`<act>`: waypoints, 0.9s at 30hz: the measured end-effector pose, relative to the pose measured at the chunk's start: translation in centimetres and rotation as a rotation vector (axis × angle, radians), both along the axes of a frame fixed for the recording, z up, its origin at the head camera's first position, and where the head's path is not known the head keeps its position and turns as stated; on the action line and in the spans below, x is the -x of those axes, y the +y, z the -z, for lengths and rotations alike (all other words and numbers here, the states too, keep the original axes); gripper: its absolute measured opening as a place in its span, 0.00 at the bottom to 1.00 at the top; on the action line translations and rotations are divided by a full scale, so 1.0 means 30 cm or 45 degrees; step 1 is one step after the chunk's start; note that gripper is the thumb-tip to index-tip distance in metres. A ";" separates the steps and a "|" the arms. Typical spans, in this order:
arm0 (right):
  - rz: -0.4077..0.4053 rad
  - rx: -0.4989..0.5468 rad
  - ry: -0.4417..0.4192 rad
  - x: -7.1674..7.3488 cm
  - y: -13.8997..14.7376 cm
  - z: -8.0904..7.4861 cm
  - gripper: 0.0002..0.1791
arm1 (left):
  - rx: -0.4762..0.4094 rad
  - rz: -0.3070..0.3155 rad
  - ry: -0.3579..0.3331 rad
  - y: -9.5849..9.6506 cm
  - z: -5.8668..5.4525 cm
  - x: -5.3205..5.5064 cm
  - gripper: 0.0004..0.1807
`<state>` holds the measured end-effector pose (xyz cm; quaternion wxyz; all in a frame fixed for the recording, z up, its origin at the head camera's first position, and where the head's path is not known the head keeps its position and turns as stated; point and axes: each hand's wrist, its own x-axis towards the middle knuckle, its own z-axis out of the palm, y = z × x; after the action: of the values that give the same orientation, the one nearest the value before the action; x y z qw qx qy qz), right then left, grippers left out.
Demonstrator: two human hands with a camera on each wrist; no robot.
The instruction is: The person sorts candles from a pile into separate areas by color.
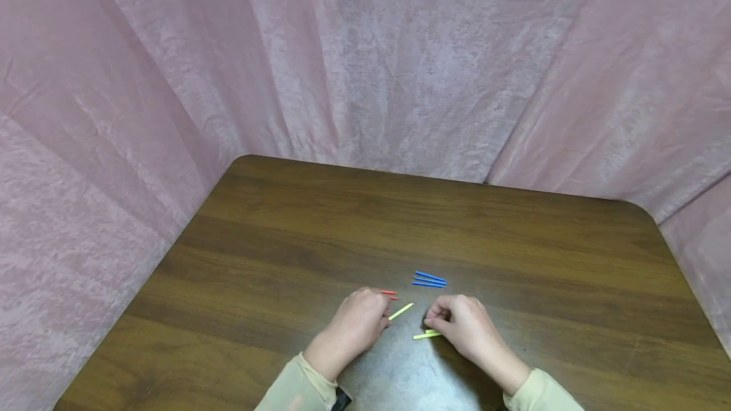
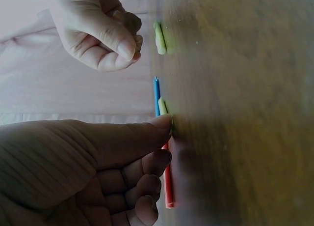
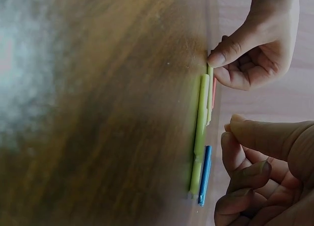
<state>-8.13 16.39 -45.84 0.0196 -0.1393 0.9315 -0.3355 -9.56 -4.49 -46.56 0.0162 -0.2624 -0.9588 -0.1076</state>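
My left hand (image 1: 356, 319) pinches the near end of a thin yellow stick (image 1: 401, 311) between thumb and index finger, low over the table. Its far end slants away to the right. Red sticks (image 1: 389, 292) lie just beyond this hand, partly hidden by it. My right hand (image 1: 459, 322) has its fingers curled, thumb tip against index fingertip, with nothing visible between them. Below those fingertips more yellow sticks (image 1: 422, 337) rest on the table, overlapping in the head view and partly covered by the hand.
Several blue sticks (image 1: 429, 280) lie side by side beyond the hands. The brown wooden table (image 1: 274, 227) has rounded far corners. Pink curtains (image 1: 422, 68) hang behind it and along its sides.
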 end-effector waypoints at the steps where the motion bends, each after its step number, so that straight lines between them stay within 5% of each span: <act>1: 0.002 -0.002 -0.001 -0.001 0.001 0.000 0.12 | -0.004 0.001 0.001 -0.001 0.000 0.000 0.18; 27: 0.049 0.055 -0.030 -0.052 0.037 0.007 0.10 | -0.024 -0.002 0.009 -0.003 -0.002 0.004 0.16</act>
<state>-6.57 17.48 -46.06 0.0212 -0.1180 0.9261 -0.3577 -9.66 -4.58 -46.50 0.0220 -0.2618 -0.9579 -0.1157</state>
